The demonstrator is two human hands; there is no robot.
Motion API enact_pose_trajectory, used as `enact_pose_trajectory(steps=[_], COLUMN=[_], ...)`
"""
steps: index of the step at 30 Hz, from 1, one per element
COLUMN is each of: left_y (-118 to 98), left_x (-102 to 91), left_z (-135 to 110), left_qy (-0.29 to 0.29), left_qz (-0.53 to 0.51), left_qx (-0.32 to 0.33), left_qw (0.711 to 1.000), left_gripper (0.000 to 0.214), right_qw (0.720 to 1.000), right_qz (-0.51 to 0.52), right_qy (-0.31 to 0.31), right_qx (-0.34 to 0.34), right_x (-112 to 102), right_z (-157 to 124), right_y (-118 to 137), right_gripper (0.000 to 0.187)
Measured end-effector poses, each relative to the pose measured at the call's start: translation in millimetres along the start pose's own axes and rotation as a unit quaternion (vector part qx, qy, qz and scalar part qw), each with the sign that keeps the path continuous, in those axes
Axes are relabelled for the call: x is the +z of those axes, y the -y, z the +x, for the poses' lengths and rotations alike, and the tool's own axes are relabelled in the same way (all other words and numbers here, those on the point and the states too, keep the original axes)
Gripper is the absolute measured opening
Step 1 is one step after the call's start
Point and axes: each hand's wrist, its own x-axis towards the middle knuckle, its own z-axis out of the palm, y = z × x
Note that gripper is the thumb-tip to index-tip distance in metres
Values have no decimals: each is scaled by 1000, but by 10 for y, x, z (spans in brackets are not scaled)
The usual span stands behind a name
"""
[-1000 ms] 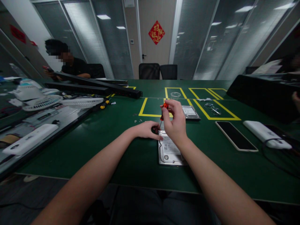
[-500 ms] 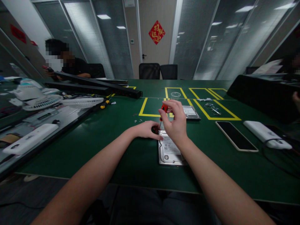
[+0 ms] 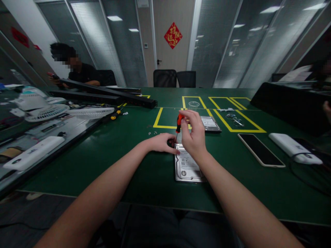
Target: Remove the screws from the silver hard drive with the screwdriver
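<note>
A silver hard drive lies label up on the green table in front of me. My left hand grips its far left corner, thumb on the top edge and fingers curled beside it, partly in shadow. In my right hand is a screwdriver with a red and black handle, held nearly upright. Its thin shaft points down at the drive's far left corner, close to my left fingers. The tip's exact contact is too small to make out. Behind my right hand lies a second hard drive.
Several tiny screws lie left of the drive. To the right are a phone, a white power strip and glasses. A plastic cup stands farther back. A flat panel with fan parts fills the left; a person sits beyond.
My right thumb and fingers have shifted on the screwdriver handle, so more of it shows. My left hand and the hard drive have stayed in place.
</note>
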Motion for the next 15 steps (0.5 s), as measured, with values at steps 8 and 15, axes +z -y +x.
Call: enact_pose_trajectory(steps=[8, 15], left_y=[-8, -9], left_x=[-8, -7], left_z=[-5, -5], left_qy=[1, -8], left_qz=[-2, -18], left_qx=[-2, 4], left_qw=[1000, 1000], left_gripper=[61, 55], right_qw=[1000, 1000], right_qz=[2, 6], right_qy=[-8, -11], right_qx=[1, -1], right_x=[12, 24], right_z=[-3, -2], right_y=[-1, -26], right_gripper=[25, 24])
